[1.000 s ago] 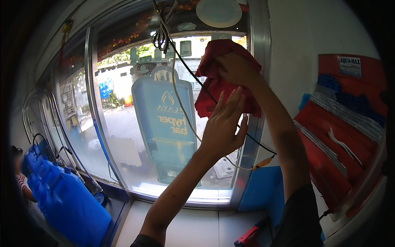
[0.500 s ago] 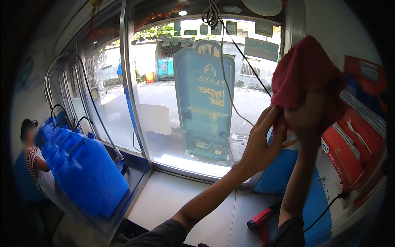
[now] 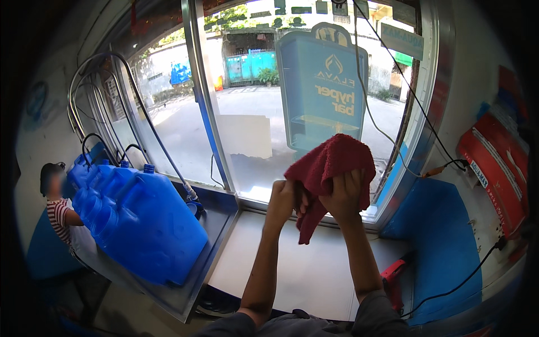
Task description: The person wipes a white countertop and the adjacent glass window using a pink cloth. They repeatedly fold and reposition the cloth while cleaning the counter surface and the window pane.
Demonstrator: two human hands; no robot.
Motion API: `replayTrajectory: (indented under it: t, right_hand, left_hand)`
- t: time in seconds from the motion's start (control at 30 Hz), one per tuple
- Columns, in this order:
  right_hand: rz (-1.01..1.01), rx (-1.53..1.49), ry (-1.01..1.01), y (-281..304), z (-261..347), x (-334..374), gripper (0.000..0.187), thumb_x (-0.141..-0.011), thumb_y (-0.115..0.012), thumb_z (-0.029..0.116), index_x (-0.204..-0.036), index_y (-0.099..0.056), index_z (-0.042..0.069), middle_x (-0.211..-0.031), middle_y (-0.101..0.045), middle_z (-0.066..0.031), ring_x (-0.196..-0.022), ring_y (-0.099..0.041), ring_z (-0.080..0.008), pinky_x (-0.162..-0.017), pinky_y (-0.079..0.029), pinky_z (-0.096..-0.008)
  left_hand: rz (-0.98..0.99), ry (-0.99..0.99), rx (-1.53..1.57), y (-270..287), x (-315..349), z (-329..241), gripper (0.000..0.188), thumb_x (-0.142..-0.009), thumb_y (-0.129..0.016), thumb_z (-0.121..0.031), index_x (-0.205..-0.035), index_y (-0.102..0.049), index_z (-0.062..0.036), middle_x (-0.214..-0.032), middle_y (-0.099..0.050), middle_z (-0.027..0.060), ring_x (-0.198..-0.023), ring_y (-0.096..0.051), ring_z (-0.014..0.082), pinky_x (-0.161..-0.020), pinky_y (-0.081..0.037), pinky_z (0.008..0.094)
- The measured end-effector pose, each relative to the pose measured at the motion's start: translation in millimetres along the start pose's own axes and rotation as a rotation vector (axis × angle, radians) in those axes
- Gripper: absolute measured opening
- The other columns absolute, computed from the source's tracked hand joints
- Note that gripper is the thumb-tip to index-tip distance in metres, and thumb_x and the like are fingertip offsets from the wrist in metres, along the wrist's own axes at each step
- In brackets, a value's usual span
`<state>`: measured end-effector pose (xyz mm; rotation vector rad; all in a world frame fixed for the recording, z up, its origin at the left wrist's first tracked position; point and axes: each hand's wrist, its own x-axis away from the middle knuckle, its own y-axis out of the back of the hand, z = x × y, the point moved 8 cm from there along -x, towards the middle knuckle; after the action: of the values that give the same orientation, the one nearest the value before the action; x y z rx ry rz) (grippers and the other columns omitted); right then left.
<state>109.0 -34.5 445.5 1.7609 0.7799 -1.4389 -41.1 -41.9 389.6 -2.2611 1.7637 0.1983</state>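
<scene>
Two bare hands grasp one dark-red, fluffy textile cloth (image 3: pixel 342 154), at the centre-right of the frame. The left hand (image 3: pixel 282 201) is clenched at the cloth's left edge; the fingers (image 3: pixel 352 181) of the right hand (image 3: pixel 341 196) are closed into its lower folds, and a tapering corner hangs loose between them. Half a second ago the cloth was bunched in the right hand near the right-hand wall, the left hand extended beneath it; now it lies lower in the view, with both hands gathered on it. The view itself has also turned. For the work in hand this suggests, by judgement, a passage from one-handed to two-handed handling. Whether the cloth touches the glass cannot be told.

Beneath the hands runs a smooth white ledge (image 3: pixel 252 253), with a red-and-black handheld tool (image 3: pixel 393 273) at its right end. Behind them stands a metal-framed window pane (image 3: pixel 241 101) bearing a blue, shield-shaped sign (image 3: pixel 320 123). At left, large blue plastic jugs (image 3: pixel 154 224) stand on a grey metal table (image 3: pixel 222 216), beside a person in a striped top (image 3: pixel 58 215). At right, a red printed sheet (image 3: pixel 488 168) hangs above blue-painted lower wall (image 3: pixel 441 241).
</scene>
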Motion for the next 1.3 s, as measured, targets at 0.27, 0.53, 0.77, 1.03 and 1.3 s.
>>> replayTrajectory:
  t: [0.27, 0.53, 0.77, 1.03, 1.3]
  right_hand:
    - [-0.044, -0.014, -0.116, -90, -6, -60, 0.053, -0.072, -0.074, 0.020, -0.113, -0.053, -0.007, -0.104, -0.057, -0.0279, -0.106, -0.053, -0.0463, -0.106, -0.032, -0.0593]
    - [-0.175, 0.309, 0.176, -163, -57, -285, 0.033, -0.088, -0.057, 0.027, -0.113, -0.059, 0.005, -0.105, -0.064, -0.0182, -0.100, -0.059, -0.0358, -0.092, -0.041, -0.0526]
    - [0.081, 0.240, 0.118, -226, -48, -284, 0.041, -0.090, -0.051, 0.032, -0.106, -0.064, -0.004, -0.098, -0.064, -0.0258, -0.106, -0.058, -0.0410, -0.110, -0.031, -0.0568]
    - [0.369, 0.276, 0.518, -315, 11, -63, 0.015, -0.085, -0.054, 0.020, -0.088, -0.064, 0.010, -0.088, -0.055, -0.0070, -0.085, -0.053, -0.0243, -0.081, -0.043, -0.0392]
    - [0.304, -0.224, 0.443, -317, 36, 36, 0.024, -0.088, -0.056, 0.016, -0.104, -0.068, 0.003, -0.110, -0.063, -0.0119, -0.111, -0.057, -0.0277, -0.100, -0.044, -0.0373]
  left_hand:
    - [-0.457, -0.667, -0.069, 72, -62, -65, 0.033, -0.102, -0.051, -0.023, -0.123, -0.047, 0.0015, -0.109, -0.060, 0.0148, -0.101, -0.060, 0.0203, -0.086, -0.049, 0.0336]
    - [-0.560, -1.275, -1.091, 46, -235, -260, 0.040, -0.096, -0.055, -0.029, -0.125, -0.055, -0.0025, -0.119, -0.061, 0.0233, -0.091, -0.064, 0.0439, -0.083, -0.055, 0.0474]
    - [-1.162, -1.606, -1.059, 86, -233, -228, 0.027, -0.099, -0.049, -0.028, -0.107, -0.059, -0.0038, -0.106, -0.064, 0.0198, -0.086, -0.064, 0.0349, -0.071, -0.052, 0.0407]
    - [-0.749, -0.968, -0.964, 168, -209, -11, 0.036, -0.099, -0.042, -0.030, -0.101, -0.065, -0.0021, -0.084, -0.065, 0.0236, -0.072, -0.062, 0.0434, -0.064, -0.048, 0.0512]
    - [-0.697, -0.902, -0.882, 214, -179, 69, 0.045, -0.101, -0.038, -0.033, -0.122, -0.058, 0.0012, -0.093, -0.063, 0.0290, -0.082, -0.060, 0.0467, -0.073, -0.045, 0.0543]
